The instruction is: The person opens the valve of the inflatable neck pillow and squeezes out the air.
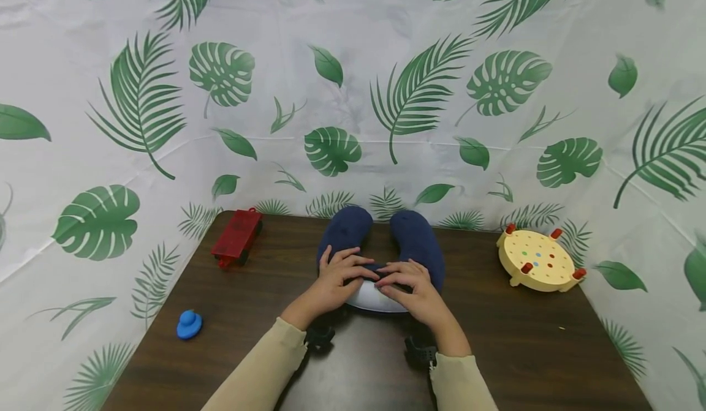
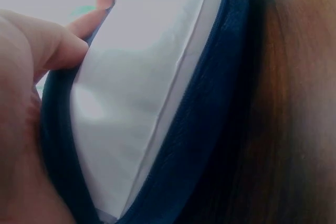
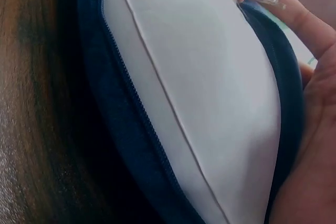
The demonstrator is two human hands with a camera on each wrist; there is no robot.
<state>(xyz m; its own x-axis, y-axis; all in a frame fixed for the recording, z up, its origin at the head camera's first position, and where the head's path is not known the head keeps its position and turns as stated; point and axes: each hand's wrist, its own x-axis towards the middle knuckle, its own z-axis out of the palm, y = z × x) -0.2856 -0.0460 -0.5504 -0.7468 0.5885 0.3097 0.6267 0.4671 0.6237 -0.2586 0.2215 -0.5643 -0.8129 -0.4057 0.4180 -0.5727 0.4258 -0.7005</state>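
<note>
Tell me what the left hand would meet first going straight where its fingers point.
The left hand would probably meet the right hand first, close ahead over the neck pillow, though depth is hard to judge.

Looks like a staged filming corner, building type unclear: leaf-print cloth [image 1: 353, 49] far, left and right; dark table [image 1: 529, 350]; cameras [image 1: 420, 352] on both wrists.

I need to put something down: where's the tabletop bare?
Bare tabletop lies between the navy pillow and yellow toy, and between the red cart and blue knob. It's crowded at the pillow, where the left hand and right hand are.
</note>
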